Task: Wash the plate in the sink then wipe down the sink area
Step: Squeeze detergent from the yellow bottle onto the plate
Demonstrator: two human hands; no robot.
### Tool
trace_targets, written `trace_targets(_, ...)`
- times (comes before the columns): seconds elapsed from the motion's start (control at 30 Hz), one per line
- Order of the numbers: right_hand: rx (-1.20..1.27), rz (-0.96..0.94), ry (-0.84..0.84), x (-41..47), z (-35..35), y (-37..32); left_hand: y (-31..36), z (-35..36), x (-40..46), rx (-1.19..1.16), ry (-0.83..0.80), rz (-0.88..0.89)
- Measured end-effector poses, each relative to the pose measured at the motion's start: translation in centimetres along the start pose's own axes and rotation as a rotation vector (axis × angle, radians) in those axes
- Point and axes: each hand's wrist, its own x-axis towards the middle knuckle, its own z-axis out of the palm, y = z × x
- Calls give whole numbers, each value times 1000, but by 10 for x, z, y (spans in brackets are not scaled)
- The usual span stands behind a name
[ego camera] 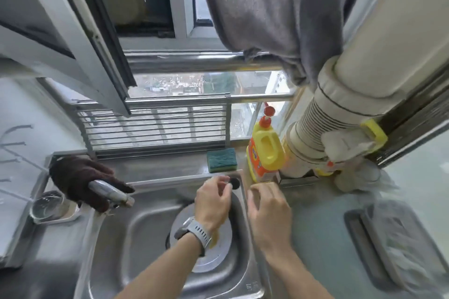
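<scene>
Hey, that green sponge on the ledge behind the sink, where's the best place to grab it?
Take the sponge across its two long edges, coming from above and in front. It lies flat on the ledge, green side up, with open space above; the detergent bottle stands close on its right, so avoid that side.

A green-topped sponge lies on the ledge behind the basin, just beside a yellow detergent bottle with a red cap. A ribbed white duct runs down at the right. A grey cloth hangs over the window rail. At left, a glass stands near the faucet, which a dark rag drapes.
</scene>
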Motion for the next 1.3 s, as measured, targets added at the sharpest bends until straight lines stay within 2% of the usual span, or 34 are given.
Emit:
trace_targets(0.1,38,37,151,43,-45,0,80,13,10,-166,-38,42)
trace_targets(0.2,11,96,109,82,-55,8,125,31,23,-262,-65,0)
trace_targets(0.27,20,127,13,97,-54,12,134,42,32,-310,-85,-74)
trace_targets(0.4,167,152,-48,104,-53,16,131,47,43,-327,-133,-145)
trace_targets(0.6,551,154,-209,88,-77,-17,118,-12,22,-447,-181,-126)
trace_targets(0.7,690,169,-322,66,-80,-43,102,-65,-1,-379,-211,-71)
trace_targets(0.77,760,217,-334,50,-71,-59,85,-100,-14,-255,-238,13)
trace_targets(0.93,901,531,-304,-2,-19,-94,16,-172,-46,94,-375,112)
trace_targets(1.1,916,733,-417,-55,36,-120,-48,-204,-75,428,-473,133)
trace_targets(1.3,949,851,-455,-105,87,-128,-108,-220,-80,553,-558,72)
